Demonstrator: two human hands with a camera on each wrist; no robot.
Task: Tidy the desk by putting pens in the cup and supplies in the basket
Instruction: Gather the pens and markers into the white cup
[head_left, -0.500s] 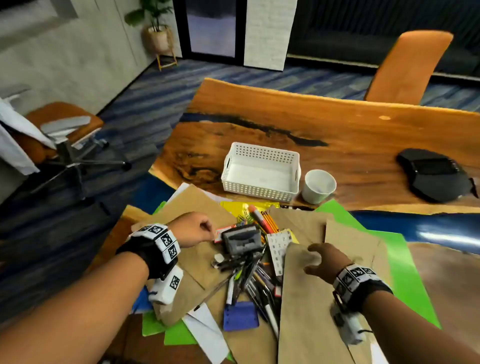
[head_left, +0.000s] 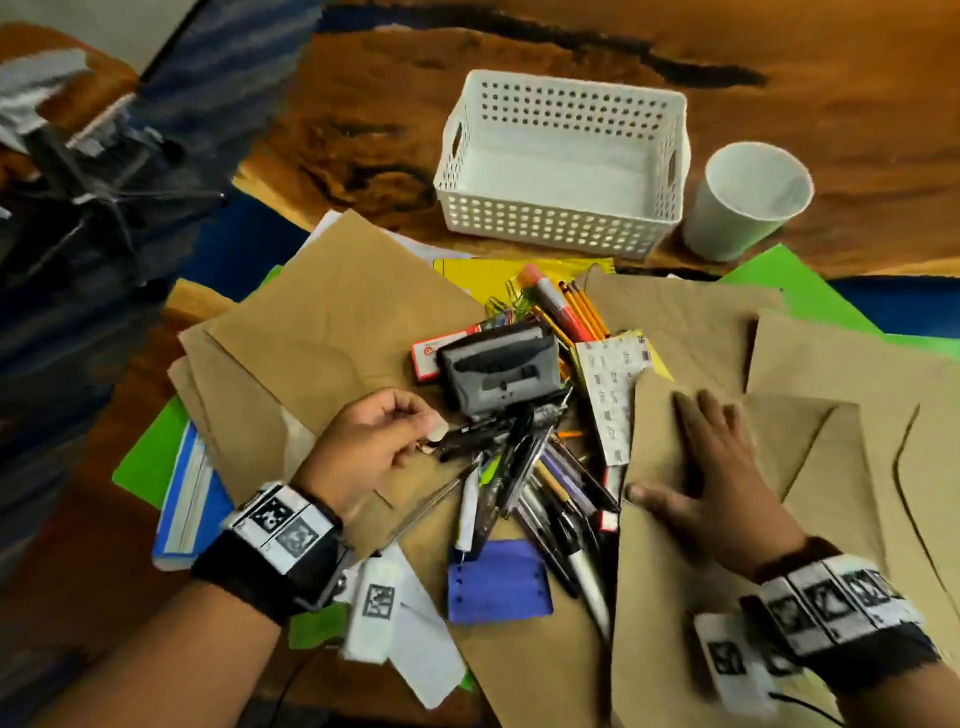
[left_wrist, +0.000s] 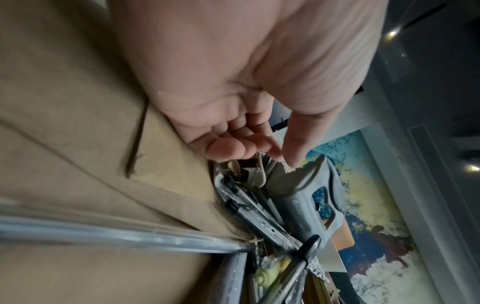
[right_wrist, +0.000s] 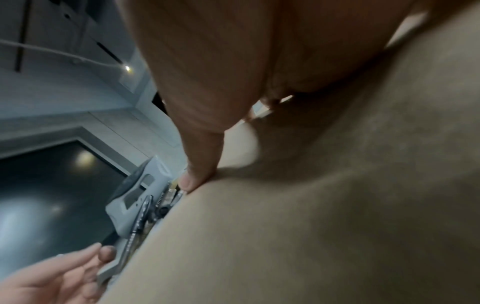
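Resting flat with fingers spread, the right hand (head_left: 698, 470) presses on a brown paper envelope (head_left: 670, 597) at the right of the heap, holding nothing; in the right wrist view its thumb tip (right_wrist: 191, 181) touches the envelope's edge. The left hand (head_left: 371, 447) hovers at the left edge of the jumble of pens and markers (head_left: 524, 483) with its fingers curled inward. Its fingertips (head_left: 434, 423) sit at the end of a black pen (head_left: 480, 434) beside a small pale object, but whether they pinch anything I cannot tell; the left wrist view shows the curled fingers (left_wrist: 228, 148) just above the pile.

A grey and black stapler-like tool (head_left: 498, 366) lies on top of the pens, just beyond the left hand, with a white and red flat box (head_left: 431, 353) touching its left side. Yellow pencils (head_left: 587, 309) and a red-capped marker (head_left: 553, 301) lie behind it. A blue perforated card (head_left: 498, 582) lies at the near end of the pile.

The white perforated plastic basket (head_left: 558, 221) stands on the wooden desk (head_left: 857, 104) beyond the clutter, nothing inside it, and the white paper cup (head_left: 727, 223) stands just to its right, tilted slightly. More brown envelopes (head_left: 322, 332), green sheets (head_left: 779, 286) and a blue book (head_left: 189, 499) lie under and around the heap.
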